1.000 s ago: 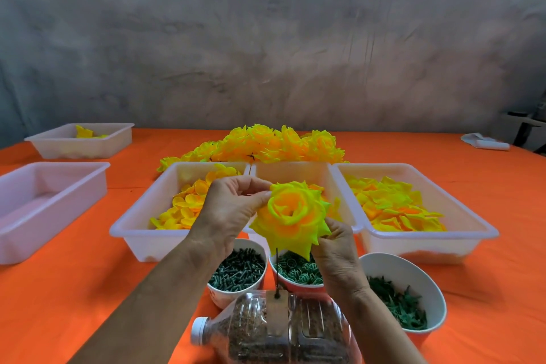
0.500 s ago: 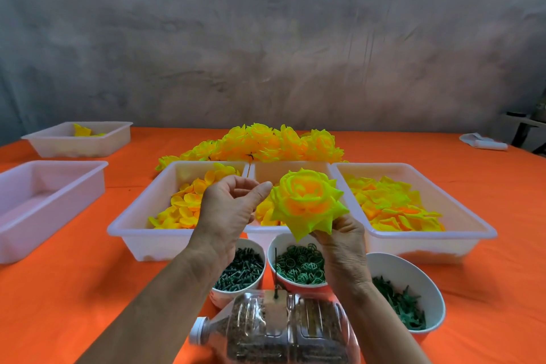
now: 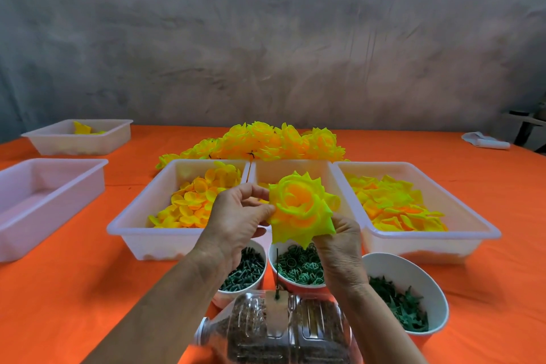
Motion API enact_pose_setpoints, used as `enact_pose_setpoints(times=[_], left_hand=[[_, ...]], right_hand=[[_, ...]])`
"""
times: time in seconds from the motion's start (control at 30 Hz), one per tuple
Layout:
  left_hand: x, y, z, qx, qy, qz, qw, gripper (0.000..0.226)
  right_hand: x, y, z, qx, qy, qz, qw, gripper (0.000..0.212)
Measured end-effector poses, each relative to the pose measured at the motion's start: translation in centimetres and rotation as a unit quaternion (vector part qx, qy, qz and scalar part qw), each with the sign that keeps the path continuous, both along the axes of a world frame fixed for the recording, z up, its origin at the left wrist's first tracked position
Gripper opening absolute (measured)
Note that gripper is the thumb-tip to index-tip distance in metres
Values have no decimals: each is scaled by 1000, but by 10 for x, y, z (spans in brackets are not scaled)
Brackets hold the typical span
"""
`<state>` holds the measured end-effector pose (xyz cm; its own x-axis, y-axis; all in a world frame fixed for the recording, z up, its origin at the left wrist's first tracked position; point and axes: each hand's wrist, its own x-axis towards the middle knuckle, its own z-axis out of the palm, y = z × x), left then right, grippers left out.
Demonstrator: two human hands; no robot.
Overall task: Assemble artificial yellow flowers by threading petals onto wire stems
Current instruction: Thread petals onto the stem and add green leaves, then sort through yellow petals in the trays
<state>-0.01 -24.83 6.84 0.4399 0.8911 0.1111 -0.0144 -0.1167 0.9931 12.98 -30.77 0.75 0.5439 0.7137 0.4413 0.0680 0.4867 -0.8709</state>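
Head view: you have the yellow flower (image 3: 301,207) held up above the near bowls, in front of the middle tray (image 3: 292,170). Your left hand (image 3: 236,224) pinches its left edge with thumb and fingertips; your right hand (image 3: 339,242) grips it from below, fingers curled under the base.

Handling, judged from looks: the flower is thin layered petal material, so it should be very light, soft and easy to crush or crease. Take it at the base where the layers meet, not by the pointed outer tips, which would likely bend or pull a layer loose. A light pinch should do; it looks matte, not slippery.

Directly below it a thin dark wire stem (image 3: 277,272) stands upright out of the plastic bottle (image 3: 277,331) lying on the desk (image 3: 65,298) at the near edge. The wire looks stiff but thin, so it could flex sideways if pushed off-axis.

Loose petals sit in the left tray (image 3: 189,207) and the right tray (image 3: 396,204). Three bowls of green parts stand near: left bowl (image 3: 245,272), middle bowl (image 3: 298,269), right bowl (image 3: 401,295). Finished flowers (image 3: 266,142) are piled at the far side. Two more trays sit far left.
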Motion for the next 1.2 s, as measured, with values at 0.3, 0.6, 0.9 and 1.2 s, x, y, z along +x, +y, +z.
enact_pose_setpoints(times=[0.3, 0.6, 0.9, 1.2], left_hand=[[6, 10, -1, -35, -20, 0, 999, 12], [13, 42, 12, -121, -49, -12, 991, 7], [43, 83, 14, -150, -74, 28, 985, 17], [64, 123, 10, -171, -104, 11, 980, 12]], right_hand=[[4, 7, 7, -11, -62, -5, 998, 13], [17, 29, 22, -19, -104, -10, 994, 24], [39, 66, 36, -31, -97, 13, 995, 16], [56, 101, 43, -67, -65, 10, 996, 9]])
